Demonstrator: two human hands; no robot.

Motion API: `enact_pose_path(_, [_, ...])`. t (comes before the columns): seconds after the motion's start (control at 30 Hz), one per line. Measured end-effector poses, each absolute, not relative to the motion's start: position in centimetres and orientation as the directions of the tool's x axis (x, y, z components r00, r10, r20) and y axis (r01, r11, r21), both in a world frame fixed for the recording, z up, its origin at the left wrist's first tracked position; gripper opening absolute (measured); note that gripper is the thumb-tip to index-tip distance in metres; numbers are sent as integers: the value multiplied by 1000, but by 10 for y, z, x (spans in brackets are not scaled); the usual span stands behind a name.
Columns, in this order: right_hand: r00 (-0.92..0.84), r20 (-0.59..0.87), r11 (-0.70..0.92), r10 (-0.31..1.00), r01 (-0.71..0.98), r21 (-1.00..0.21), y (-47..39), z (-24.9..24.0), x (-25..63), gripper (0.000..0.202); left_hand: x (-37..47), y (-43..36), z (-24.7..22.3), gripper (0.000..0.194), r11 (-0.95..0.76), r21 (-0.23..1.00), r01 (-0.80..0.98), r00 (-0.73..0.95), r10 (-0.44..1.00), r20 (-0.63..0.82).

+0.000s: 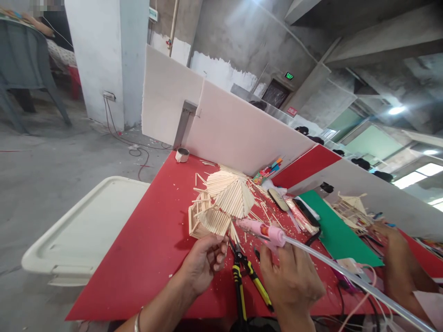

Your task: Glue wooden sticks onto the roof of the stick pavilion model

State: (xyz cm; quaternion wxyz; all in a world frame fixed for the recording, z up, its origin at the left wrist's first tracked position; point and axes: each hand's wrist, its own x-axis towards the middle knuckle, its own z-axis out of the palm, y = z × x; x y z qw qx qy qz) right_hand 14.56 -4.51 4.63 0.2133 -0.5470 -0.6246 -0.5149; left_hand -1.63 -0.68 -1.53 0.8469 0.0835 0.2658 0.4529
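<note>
My right hand (292,279) is wrapped round a pink hot glue gun (265,232), a long clear glue stick (339,266) running out of its back. The gun's nozzle points left, close to the lower edge of a roof of thin wooden sticks (233,198). The fingers of my left hand (206,258) are closed in a pinch on that roof's near edge. Below and behind the roof, partly covered by it, stands a small stick frame (197,219). Yellow and black pliers (251,276) lie between my hands, jaws toward the roof.
Loose sticks (265,207) and scraps litter the red tabletop (138,263). A metal-rimmed cup (182,155) is at the far left corner. To the right lie a phone (306,212) and a green board (339,230). A co-worker's hand (389,230) is beside another stick model.
</note>
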Motion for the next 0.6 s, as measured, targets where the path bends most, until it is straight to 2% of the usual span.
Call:
enact_pose_path(0.43, [-280,842,-138,461,915,380,-47,43,144,15,-19,-6,-17,14,572,383,-725,447,815,-369])
enact_pose_path(0.6, [-276,849,-124,450,923,365,-47,42,144,8,-19,-6,-16,15,585,386,-714,454,805,-381])
